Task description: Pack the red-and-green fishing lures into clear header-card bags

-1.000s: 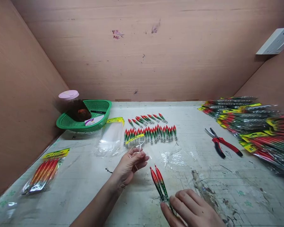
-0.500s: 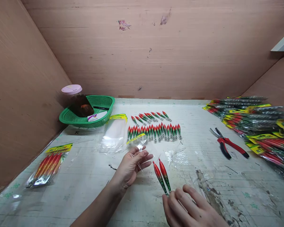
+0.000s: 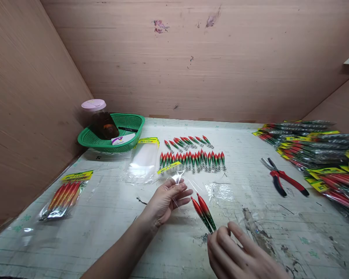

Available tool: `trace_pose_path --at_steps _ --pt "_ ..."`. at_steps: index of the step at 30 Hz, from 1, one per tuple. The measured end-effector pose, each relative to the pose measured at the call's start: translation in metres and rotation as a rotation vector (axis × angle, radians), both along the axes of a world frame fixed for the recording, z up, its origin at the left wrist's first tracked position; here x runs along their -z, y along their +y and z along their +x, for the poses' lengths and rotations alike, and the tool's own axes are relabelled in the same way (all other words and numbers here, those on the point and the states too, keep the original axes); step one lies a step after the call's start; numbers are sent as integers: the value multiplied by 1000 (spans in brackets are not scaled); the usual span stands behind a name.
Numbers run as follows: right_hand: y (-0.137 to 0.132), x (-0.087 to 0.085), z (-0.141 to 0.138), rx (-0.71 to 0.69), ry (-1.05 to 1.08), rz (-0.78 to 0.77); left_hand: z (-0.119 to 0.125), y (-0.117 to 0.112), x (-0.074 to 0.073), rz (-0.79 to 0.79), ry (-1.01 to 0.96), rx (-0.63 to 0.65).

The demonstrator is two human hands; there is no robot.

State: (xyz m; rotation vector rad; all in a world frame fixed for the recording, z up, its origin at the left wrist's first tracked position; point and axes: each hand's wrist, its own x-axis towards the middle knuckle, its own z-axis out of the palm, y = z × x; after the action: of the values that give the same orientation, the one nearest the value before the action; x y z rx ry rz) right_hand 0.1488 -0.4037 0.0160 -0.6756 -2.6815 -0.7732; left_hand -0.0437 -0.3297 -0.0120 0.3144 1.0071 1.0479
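Note:
My left hand [image 3: 170, 199] pinches a clear plastic bag [image 3: 178, 176] with a yellow header, its open end turned toward my other hand. Between the fingertips of my right hand [image 3: 238, 248] are two red-and-green fishing lures [image 3: 203, 212], gripped at their green hook ends. Their red tips point up and left, close to the bag's mouth; whether they touch the film I cannot tell. Behind the bag, several more lures [image 3: 192, 161] lie side by side in a row, with a second, slanted row [image 3: 189, 142] farther back.
A stack of flat header bags [image 3: 142, 161] lies left of the lures. Beyond it stands a green basket [image 3: 110, 147] with a lidded jar [image 3: 104, 124]. One bag of orange-red lures [image 3: 65, 195] is at far left. Pliers [image 3: 283, 178] and piled packed lures [image 3: 317, 149] occupy the right.
The two lures and my right hand have shifted slightly right and up in view. My left hand still holds the bag. The whole view has also moved a little.

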Motion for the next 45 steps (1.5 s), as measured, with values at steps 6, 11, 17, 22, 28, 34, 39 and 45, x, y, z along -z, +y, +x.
trace_pose_path --at_steps 6,11,17,22,28,34,39,45 --pt "13 -4 -7 -5 -19 -25 3 -5 -1 -19 -45 90" --pt "18 -5 -9 -20 6 -89 2 -4 0 -15 -69 45" --pt "12 -11 1 -35 25 -72 -1 -1 0 -28 -88 -60" --pt "12 -17 3 -20 21 -61 -1 -1 -1 -44 -124 -55" --pt "9 -14 2 -25 -5 -73 -1 -1 -3 -59 -113 -64" --pt "13 -12 -1 -47 -13 -116 0 -3 -5 -42 -128 -3" --pt "26 -13 -7 -50 -10 -190 4 -8 -2 4 -102 60" --pt "26 -11 -9 -51 79 -190 6 -8 -1 40 -128 -65"
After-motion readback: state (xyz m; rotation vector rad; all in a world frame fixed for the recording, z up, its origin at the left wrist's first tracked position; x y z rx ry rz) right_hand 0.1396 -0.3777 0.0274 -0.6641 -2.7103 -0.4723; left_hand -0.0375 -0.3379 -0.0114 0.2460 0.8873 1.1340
